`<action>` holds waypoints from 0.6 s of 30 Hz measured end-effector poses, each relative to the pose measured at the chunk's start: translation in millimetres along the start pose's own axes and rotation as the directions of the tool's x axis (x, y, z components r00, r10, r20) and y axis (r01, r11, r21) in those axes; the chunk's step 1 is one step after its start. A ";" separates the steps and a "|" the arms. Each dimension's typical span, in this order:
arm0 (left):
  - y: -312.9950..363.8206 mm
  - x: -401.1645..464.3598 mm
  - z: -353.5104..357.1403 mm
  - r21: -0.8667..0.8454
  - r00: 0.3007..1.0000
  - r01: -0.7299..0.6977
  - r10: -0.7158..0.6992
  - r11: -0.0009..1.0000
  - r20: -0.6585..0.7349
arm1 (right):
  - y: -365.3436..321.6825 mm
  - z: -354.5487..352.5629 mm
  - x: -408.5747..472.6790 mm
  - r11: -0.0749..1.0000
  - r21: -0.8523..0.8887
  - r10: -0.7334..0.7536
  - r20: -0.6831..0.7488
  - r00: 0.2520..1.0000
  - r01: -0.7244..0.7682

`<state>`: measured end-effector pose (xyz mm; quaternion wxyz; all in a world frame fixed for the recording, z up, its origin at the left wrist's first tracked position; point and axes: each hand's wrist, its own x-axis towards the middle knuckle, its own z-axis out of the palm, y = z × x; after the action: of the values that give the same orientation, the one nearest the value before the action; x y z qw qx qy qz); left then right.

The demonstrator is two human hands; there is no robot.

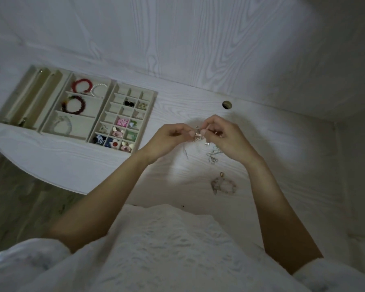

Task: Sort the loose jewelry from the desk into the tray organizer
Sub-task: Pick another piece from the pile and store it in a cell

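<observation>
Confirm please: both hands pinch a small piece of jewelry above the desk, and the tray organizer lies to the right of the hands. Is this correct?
Not quite. In the head view the tray organizer lies to the left of the hands, not the right. The rest holds: the left hand and right hand pinch a small piece of jewelry above the desk.

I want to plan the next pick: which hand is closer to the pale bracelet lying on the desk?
Right. The right hand is above the pale bracelet; the left hand is farther, up and to its left.
</observation>
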<state>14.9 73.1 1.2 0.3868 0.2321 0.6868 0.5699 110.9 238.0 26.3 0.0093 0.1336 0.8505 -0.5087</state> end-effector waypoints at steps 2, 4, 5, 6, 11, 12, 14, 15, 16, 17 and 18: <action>-4.8 -4.7 -11.8 0.021 0.997 0.064 -0.065 0.998 0.052 | 11.8 0.8 0.3 0.998 -0.042 0.044 0.081 0.996 -0.041; -9.8 -10.8 -31.2 0.062 0.987 0.132 -0.137 0.989 0.080 | 18.4 -0.2 5.6 0.994 -0.086 0.078 0.187 0.979 -0.062; -11.3 -14.6 -42.1 0.091 0.982 0.163 -0.171 0.982 0.080 | 19.7 -1.7 8.0 0.992 -0.102 0.096 0.235 0.967 -0.074; -13.3 -20.9 -56.0 0.111 0.979 0.184 -0.192 0.977 0.065 | 19.3 -1.4 13.5 0.990 -0.114 0.109 0.291 0.951 -0.079; -30.5 -48.8 -126.8 0.138 0.980 0.196 -0.197 0.971 -0.011 | 0.6 10.1 42.9 0.993 -0.092 0.101 0.408 0.907 -0.069; -33.4 -55.5 -142.1 0.129 0.980 0.196 -0.193 0.972 -0.040 | -3.9 16.9 51.3 0.995 -0.069 0.090 0.412 0.907 -0.067; -38.2 -68.3 -170.3 0.123 0.975 0.204 -0.191 0.971 -0.112 | -9.4 32.4 69.8 0.994 -0.064 0.104 0.398 0.911 -0.085; -40.4 -74.9 -183.3 0.115 0.971 0.205 -0.187 0.972 -0.149 | -13.0 40.3 78.4 0.994 -0.061 0.104 0.391 0.914 -0.087; -42.5 -82.5 -201.7 0.119 0.965 0.200 -0.175 0.972 -0.195 | -17.7 52.3 90.4 0.995 -0.048 0.101 0.385 0.917 -0.090; -44.6 -87.4 -216.4 0.131 0.960 0.191 -0.157 0.973 -0.232 | -23.0 61.6 99.7 0.995 -0.034 0.100 0.363 0.927 -0.094; -46.4 -92.4 -230.9 0.145 0.953 0.183 -0.139 0.972 -0.269 | -28.5 71.0 109.5 0.995 -0.012 0.100 0.338 0.936 -0.102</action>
<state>-108.5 -147.7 -6.9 0.3190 0.1313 0.7934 0.5015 -9.9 187.5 0.1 0.1809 0.0876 0.8267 -0.5255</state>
